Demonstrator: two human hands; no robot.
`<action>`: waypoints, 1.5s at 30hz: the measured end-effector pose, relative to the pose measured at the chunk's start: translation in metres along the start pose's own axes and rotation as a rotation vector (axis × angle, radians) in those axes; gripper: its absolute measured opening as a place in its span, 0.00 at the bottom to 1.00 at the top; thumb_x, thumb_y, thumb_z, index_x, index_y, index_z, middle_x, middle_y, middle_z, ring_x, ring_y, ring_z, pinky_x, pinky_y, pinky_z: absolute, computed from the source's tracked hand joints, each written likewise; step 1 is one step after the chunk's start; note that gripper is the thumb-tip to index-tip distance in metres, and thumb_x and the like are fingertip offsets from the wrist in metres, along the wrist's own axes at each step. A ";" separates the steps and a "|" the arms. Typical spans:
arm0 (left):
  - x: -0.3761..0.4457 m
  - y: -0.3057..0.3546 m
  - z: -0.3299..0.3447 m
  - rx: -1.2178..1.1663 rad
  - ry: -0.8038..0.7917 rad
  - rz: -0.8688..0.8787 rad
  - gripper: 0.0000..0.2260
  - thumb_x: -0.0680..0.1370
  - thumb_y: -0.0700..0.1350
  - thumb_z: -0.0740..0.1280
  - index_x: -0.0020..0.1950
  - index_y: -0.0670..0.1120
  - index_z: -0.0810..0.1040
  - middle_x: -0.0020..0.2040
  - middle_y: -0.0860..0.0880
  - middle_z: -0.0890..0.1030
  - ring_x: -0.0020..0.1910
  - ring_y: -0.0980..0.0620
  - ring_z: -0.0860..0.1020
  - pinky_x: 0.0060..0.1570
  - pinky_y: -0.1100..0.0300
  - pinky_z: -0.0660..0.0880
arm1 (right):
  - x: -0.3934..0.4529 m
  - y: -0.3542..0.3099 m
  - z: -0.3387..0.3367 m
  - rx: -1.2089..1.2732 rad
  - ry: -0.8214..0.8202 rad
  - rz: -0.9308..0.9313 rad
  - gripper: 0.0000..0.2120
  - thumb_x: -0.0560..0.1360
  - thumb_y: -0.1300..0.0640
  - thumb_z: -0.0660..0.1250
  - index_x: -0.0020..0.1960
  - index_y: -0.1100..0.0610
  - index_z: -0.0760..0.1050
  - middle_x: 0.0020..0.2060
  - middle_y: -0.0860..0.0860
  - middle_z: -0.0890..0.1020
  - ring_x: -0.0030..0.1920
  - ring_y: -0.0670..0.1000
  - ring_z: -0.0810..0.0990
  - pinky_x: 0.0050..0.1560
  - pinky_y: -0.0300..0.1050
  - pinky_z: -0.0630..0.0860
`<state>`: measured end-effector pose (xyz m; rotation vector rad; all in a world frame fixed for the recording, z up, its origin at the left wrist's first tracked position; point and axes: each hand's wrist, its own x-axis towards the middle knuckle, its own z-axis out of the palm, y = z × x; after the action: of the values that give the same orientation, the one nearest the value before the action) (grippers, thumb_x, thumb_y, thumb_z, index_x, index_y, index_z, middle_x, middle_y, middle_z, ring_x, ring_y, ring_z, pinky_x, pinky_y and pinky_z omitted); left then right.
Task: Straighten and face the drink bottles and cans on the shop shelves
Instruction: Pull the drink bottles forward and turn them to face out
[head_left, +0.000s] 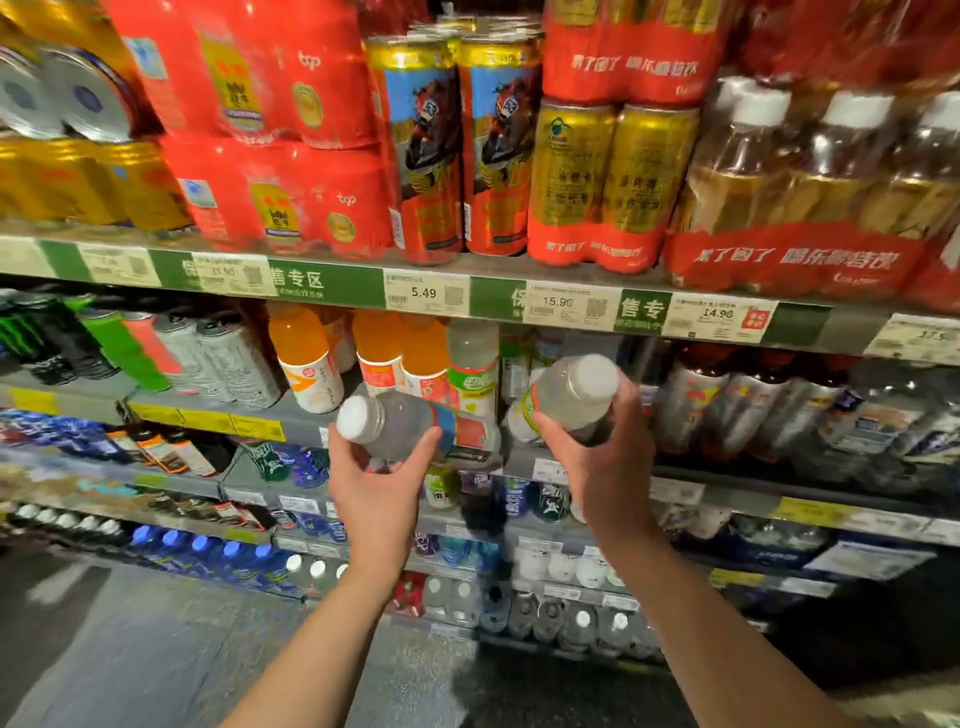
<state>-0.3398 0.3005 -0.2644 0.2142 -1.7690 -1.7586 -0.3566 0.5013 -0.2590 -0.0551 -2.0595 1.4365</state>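
I hold two clear white-capped bottles in front of the second shelf (311, 421). My left hand (376, 491) grips a bottle with a red and blue label (410, 423), tipped over so its cap points left toward me. My right hand (602, 462) grips a bottle with a green-edged label (563, 397), tilted with its cap toward me. Behind them stand orange bottles (306, 358) and one clear upright bottle with a green label (472, 364).
The top shelf carries red multipacks (270, 197), tall racing-print cans (431, 150), gold cans (613, 171) and wrapped amber bottles (810, 182). Energy cans (62, 338) sit at left, dark bottles (727, 400) at right. Lower shelves hold several small drinks; grey floor (156, 649) lies below.
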 end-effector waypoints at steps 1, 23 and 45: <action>0.004 -0.002 -0.005 -0.001 -0.014 -0.008 0.28 0.67 0.46 0.81 0.63 0.55 0.73 0.51 0.69 0.81 0.52 0.69 0.80 0.48 0.79 0.72 | 0.003 -0.001 0.010 -0.014 0.009 0.008 0.36 0.65 0.53 0.83 0.68 0.51 0.69 0.57 0.46 0.78 0.55 0.36 0.76 0.56 0.30 0.73; 0.048 0.006 0.004 0.027 -0.668 -0.170 0.31 0.61 0.48 0.85 0.56 0.65 0.73 0.48 0.70 0.82 0.49 0.74 0.77 0.43 0.76 0.74 | -0.010 -0.053 0.040 0.006 -0.152 0.166 0.23 0.70 0.60 0.68 0.64 0.50 0.74 0.54 0.48 0.81 0.51 0.35 0.79 0.52 0.27 0.72; 0.005 -0.026 0.098 0.336 -0.161 -0.005 0.20 0.69 0.48 0.80 0.53 0.48 0.72 0.49 0.50 0.74 0.43 0.62 0.73 0.45 0.68 0.70 | 0.017 0.024 -0.073 -0.087 0.123 0.096 0.30 0.64 0.44 0.80 0.60 0.30 0.70 0.52 0.35 0.79 0.49 0.37 0.81 0.39 0.24 0.73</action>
<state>-0.4034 0.3782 -0.2788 0.2202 -2.1778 -1.5079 -0.3410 0.5780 -0.2556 -0.2745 -2.0405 1.3635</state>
